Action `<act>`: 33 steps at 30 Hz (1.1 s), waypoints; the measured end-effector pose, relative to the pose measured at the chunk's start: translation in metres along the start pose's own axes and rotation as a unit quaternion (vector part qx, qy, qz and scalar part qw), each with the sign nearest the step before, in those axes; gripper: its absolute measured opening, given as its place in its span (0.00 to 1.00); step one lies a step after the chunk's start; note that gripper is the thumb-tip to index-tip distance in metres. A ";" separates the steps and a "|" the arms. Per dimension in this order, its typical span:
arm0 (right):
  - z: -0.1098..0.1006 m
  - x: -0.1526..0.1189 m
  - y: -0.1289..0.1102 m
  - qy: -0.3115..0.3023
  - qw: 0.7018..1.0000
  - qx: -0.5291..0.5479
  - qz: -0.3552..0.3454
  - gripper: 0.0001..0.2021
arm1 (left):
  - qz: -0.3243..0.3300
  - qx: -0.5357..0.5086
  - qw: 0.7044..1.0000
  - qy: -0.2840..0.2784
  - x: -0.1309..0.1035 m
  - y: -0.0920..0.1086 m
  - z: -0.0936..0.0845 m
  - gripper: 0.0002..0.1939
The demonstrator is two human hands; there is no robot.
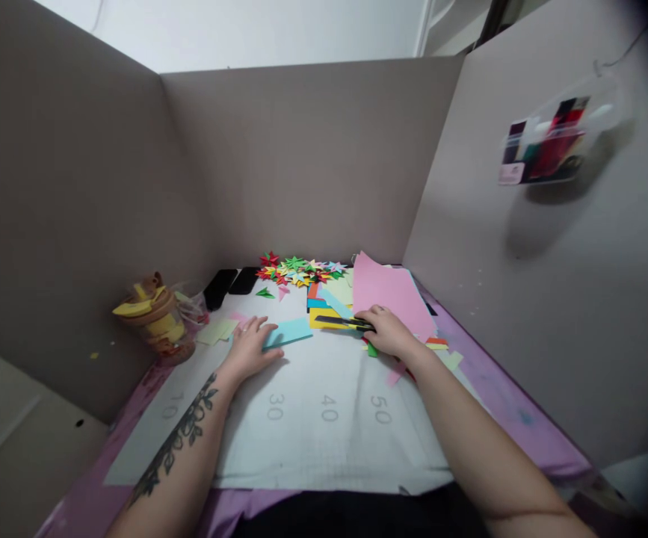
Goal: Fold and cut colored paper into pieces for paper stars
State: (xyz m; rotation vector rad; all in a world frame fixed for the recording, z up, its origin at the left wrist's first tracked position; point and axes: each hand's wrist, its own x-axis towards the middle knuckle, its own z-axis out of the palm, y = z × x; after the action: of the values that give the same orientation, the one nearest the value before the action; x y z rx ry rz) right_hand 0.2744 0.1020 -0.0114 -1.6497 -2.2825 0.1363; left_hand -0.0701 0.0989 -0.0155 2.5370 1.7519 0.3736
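1. At the far left, a plastic cup [165,329] with yellow and brown scraps stands by the partition; two black phone-like slabs [232,282] lie to its right.
2. Your left hand [250,347] lies palm down, fingers apart, over the left end of the light-blue paper strip [293,333]. The strip runs rightward from under your fingertips, flat on the surface [301,448], with your thumb near its front edge.
3. Beyond it, folded paper stars [298,270] are clustered.
4. Your right hand [385,330] has its fingers closed around the handle end of a slim black-and-yellow cutter [338,321]; the rest points left from your fingertips, above yellow paper [324,314].
5. Pink sheets [394,288] lie just beyond your right hand.
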 end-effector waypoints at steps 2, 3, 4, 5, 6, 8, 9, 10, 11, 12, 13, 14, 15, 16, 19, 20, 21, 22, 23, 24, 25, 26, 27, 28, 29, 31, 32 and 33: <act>0.002 0.000 -0.004 -0.019 1.000 -0.011 0.001 0.22 | -0.009 -0.001 0.999 -0.045 0.002 -0.006 0.007 0.36; 0.002 -0.001 -0.005 -0.026 1.000 -0.016 0.001 0.22 | -0.017 -0.001 0.998 -0.060 0.003 -0.009 0.009 0.39; 0.003 -0.001 -0.006 -0.031 0.999 -0.021 0.001 0.22 | -0.024 0.001 0.997 -0.068 0.003 -0.012 0.010 0.41; 0.004 -0.001 -0.007 -0.035 0.999 -0.026 0.000 0.22 | -0.030 0.004 0.997 -0.072 0.004 -0.014 0.011 0.42; 0.005 -0.001 -0.008 -0.040 0.999 -0.030 0.001 0.22 | -0.033 0.008 0.997 -0.071 0.005 -0.016 0.012 0.42; 0.006 -0.001 -0.009 -0.048 0.998 -0.036 0.004 0.22 | -0.032 0.013 0.997 -0.064 0.005 -0.018 0.011 0.42; 0.006 -0.001 -0.010 -0.050 0.998 -0.037 0.004 0.22 | -0.030 0.013 0.998 -0.061 0.005 -0.018 0.010 0.42; 0.007 0.000 -0.010 -0.052 0.998 -0.038 0.005 0.23 | -0.028 0.013 0.998 -0.059 0.005 -0.018 0.010 0.42; 0.007 0.000 -0.011 -0.053 0.998 -0.038 0.007 0.23 | -0.028 0.014 0.998 -0.058 0.005 -0.018 0.009 0.42; 0.007 0.000 -0.011 -0.054 0.998 -0.038 0.009 0.23 | -0.027 0.014 0.998 -0.058 0.005 -0.017 0.009 0.42; 0.007 0.000 -0.011 -0.055 0.998 -0.039 0.013 0.23 | -0.027 0.016 0.998 -0.056 0.005 -0.017 0.008 0.42; 0.007 0.000 -0.012 -0.057 0.997 -0.040 0.016 0.23 | -0.025 0.019 0.998 -0.052 0.005 -0.016 0.008 0.41; 0.007 0.000 -0.012 -0.060 0.997 -0.041 0.018 0.24 | -0.023 0.022 0.998 -0.048 0.005 -0.016 0.008 0.41; 0.007 0.000 -0.012 -0.062 0.997 -0.041 0.018 0.24 | -0.021 0.025 0.998 -0.045 0.005 -0.015 0.008 0.41; 0.008 0.000 -0.013 -0.064 0.997 -0.038 0.011 0.24 | -0.019 0.028 0.998 -0.047 0.005 -0.015 0.008 0.39; 0.008 0.000 -0.013 -0.064 0.997 -0.037 0.008 0.24 | -0.019 0.028 0.998 -0.052 0.005 -0.015 0.009 0.39; 0.009 0.000 -0.014 -0.064 0.997 -0.036 0.006 0.24 | -0.018 0.028 0.998 -0.056 0.005 -0.015 0.009 0.39; 0.009 0.000 -0.014 -0.065 0.997 -0.035 0.004 0.24 | -0.018 0.027 0.998 -0.061 0.005 -0.016 0.010 0.38; 0.010 0.000 -0.014 -0.066 0.997 -0.035 0.002 0.24 | -0.018 0.026 0.997 -0.065 0.005 -0.016 0.010 0.38; 0.010 0.000 -0.014 -0.066 0.997 -0.035 0.001 0.24 | -0.019 0.024 0.997 -0.069 0.005 -0.017 0.011 0.38; 0.010 0.000 -0.014 -0.064 0.997 -0.034 0.000 0.24 | -0.021 0.022 0.997 -0.072 0.006 -0.017 0.011 0.38; 0.010 0.000 -0.013 -0.061 0.998 -0.034 0.000 0.23 | -0.023 0.021 0.997 -0.073 0.005 -0.017 0.011 0.38; 0.009 0.000 -0.013 -0.058 0.998 -0.034 0.001 0.23 | -0.024 0.020 0.997 -0.072 0.005 -0.017 0.011 0.38; 0.009 0.000 -0.012 -0.055 0.998 -0.034 0.006 0.23 | -0.024 0.019 0.997 -0.069 0.005 -0.017 0.011 0.38; 0.008 0.001 -0.012 -0.053 0.998 -0.035 0.011 0.23 | -0.022 0.020 0.997 -0.064 0.005 -0.016 0.010 0.39; 0.008 0.001 -0.010 -0.052 0.998 -0.037 0.021 0.24 | -0.019 0.025 0.998 -0.049 0.005 -0.016 0.009 0.37; 0.008 0.001 -0.010 -0.053 0.998 -0.038 0.024 0.24 | -0.019 0.028 0.999 -0.040 0.005 -0.015 0.009 0.35; 0.008 0.001 -0.010 -0.054 0.997 -0.038 0.026 0.24 | -0.022 0.028 0.999 -0.032 0.005 -0.016 0.008 0.32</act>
State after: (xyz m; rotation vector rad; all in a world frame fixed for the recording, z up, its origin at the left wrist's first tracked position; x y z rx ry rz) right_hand 0.2626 0.1008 -0.0165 -1.7821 -2.3519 0.1559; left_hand -0.0808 0.1103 -0.0251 2.5133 1.8174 0.2422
